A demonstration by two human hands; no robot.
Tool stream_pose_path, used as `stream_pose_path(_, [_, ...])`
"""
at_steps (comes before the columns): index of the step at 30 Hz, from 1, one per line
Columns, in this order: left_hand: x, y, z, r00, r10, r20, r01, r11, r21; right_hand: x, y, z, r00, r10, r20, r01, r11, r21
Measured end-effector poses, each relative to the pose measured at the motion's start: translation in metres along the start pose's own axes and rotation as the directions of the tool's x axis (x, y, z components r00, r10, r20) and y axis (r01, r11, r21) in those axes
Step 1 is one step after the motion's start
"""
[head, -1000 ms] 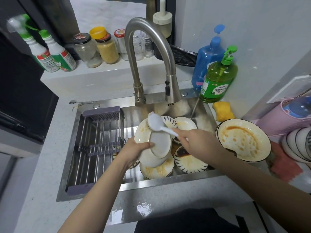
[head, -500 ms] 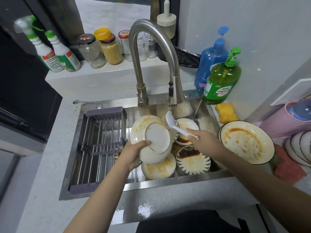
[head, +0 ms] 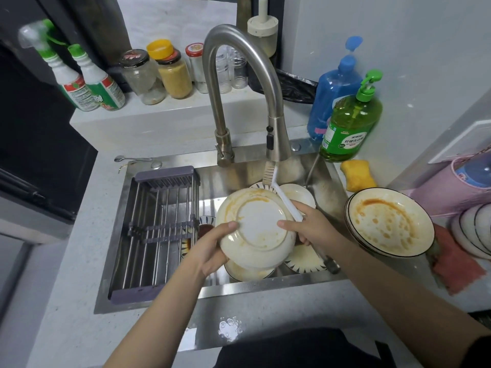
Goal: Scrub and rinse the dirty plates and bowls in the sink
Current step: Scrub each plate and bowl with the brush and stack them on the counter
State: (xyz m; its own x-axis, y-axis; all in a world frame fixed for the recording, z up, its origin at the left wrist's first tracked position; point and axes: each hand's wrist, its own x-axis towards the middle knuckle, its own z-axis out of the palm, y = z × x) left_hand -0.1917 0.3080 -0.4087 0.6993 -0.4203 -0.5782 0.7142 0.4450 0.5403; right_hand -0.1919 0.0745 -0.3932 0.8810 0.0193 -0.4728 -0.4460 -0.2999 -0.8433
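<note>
A plate (head: 257, 227) is held over the sink (head: 322, 179), turned so that its underside faces up. It is gripped at its lower left edge by the left hand (head: 210, 248), with the thumb curled over the rim. The right hand (head: 313, 229) is closed round the handle of a white brush (head: 281, 193), while its thumb is pressed against the plate's underside. The brush head is raised just under the tap (head: 239, 83); whether water is running cannot be told.

The task is judged to be at an early stage. Orange smears are seen along the upper rim of the held plate and in faint spots lower down, so its scrubbing is not finished. Beneath it in the sink, several patterned bowls (head: 303, 258) and plates with sauce stains are left untouched. On the surface to the right, a stack of plates (head: 388, 221) is seen, the top one heavily marked with orange residue. The drying rack (head: 159, 229) set across the left of the sink holds no washed dish. Some stacked dishes (head: 473, 229) at the far right edge look clean, though this is only partly visible. A bottle of green dish soap (head: 350, 126) and a yellow sponge (head: 357, 175) are kept beside the sink.
</note>
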Motion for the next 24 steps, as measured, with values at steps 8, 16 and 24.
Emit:
stream_pose_path(8, [0.007,0.006,0.001,0.984,0.048,-0.173,0.020,0.928,0.372,-0.010,-0.019,-0.007,0.982,-0.184,-0.039,0.131,0.817,-0.562])
stream_pose_path(16, [0.014,0.008,0.006,0.924,0.268,-0.273,-0.031,0.762,0.646,-0.021,-0.033,-0.013,0.936,-0.353,0.011,0.122,0.296,-0.947])
stream_pose_path(24, [0.017,0.016,0.003,0.917,0.333,-0.220,-0.012,0.573,0.819,-0.019,-0.048,-0.015,0.937,-0.345,0.052,0.163,0.301,-0.940])
